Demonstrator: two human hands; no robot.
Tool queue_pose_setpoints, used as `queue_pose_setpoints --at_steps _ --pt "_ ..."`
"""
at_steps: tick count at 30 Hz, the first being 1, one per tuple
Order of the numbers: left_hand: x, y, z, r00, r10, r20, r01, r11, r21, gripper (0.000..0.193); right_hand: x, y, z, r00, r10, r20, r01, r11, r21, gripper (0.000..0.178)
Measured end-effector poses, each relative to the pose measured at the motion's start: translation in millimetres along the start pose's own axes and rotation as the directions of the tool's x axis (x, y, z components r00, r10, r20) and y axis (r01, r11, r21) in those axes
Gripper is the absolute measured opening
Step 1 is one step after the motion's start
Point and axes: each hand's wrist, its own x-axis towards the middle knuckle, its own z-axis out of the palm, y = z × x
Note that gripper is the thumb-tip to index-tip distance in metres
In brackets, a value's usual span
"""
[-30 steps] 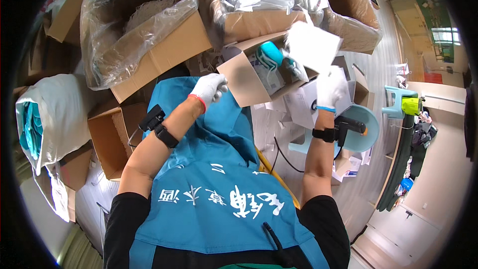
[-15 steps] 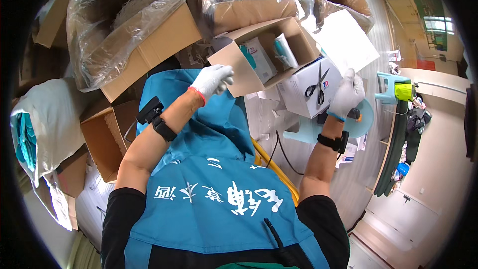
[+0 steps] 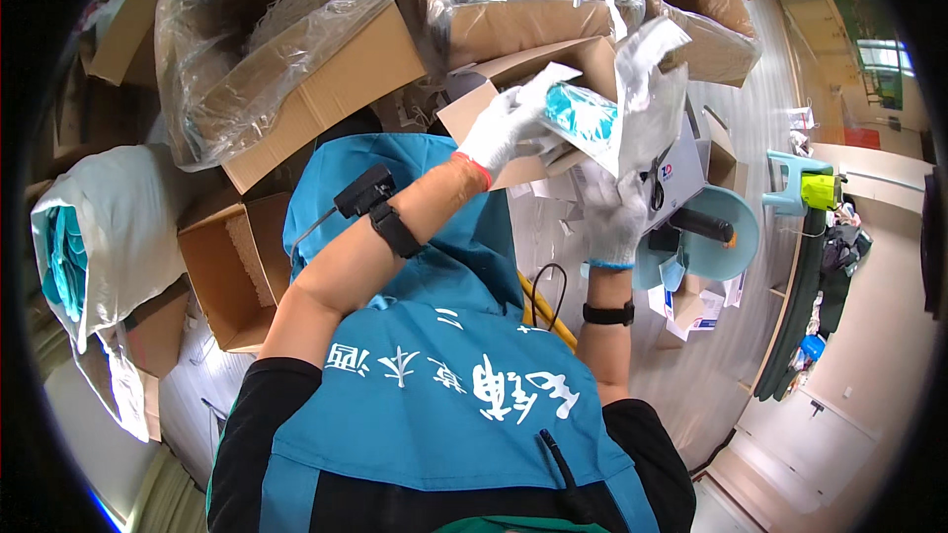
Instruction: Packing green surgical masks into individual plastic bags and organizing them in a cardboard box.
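Note:
My left hand, in a white glove, is closed on the left end of a packet with folded teal fabric inside clear wrapping. Beside it, a white pouch with a glossy, wrinkled face stands upright. My gloved right hand grips the pouch near its lower edge; some of the fingers are hidden. The packet's right end meets the pouch, and I cannot tell whether it is inside or in front. Below and behind both lies an open cardboard box, mostly covered by my hands and the pouch.
A white carton and a light-blue stool with a dark-handled tool are at the right. Large plastic-lined boxes stand across the back. A white sack with teal fabric hangs at the left, near an open brown box.
My left hand has moved right and now holds the teal packet, earlier seen lying in the box. My right hand has brought the white pouch left and turned it beside the packet.

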Motion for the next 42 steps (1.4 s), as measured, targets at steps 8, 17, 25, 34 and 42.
queue_pose_setpoints --at_steps 8,17,25,34,42 --pt "3 -4 8 0.959 0.203 -0.198 -0.092 0.882 0.462 0.029 -12 -49 29 0.917 -0.393 0.066 0.373 0.788 -0.491 0.010" --pt "32 -16 31 0.872 0.106 -0.479 0.126 0.895 0.427 0.017 41 -49 36 0.824 -0.479 0.304 0.498 0.353 -0.792 0.013" --pt "29 -20 30 0.922 0.006 -0.388 0.135 0.932 0.336 0.050 4 -64 74 0.825 -0.565 -0.014 0.424 0.634 -0.647 0.024" --pt "2 10 61 0.941 0.060 -0.334 0.023 0.971 0.239 0.037 -12 -2 38 0.991 -0.027 0.129 0.129 0.380 -0.916 0.012" --pt "-49 86 -72 0.600 0.545 -0.586 -0.484 0.830 0.276 0.038 79 24 46 0.782 0.225 0.581 0.604 -0.507 -0.616 0.028"
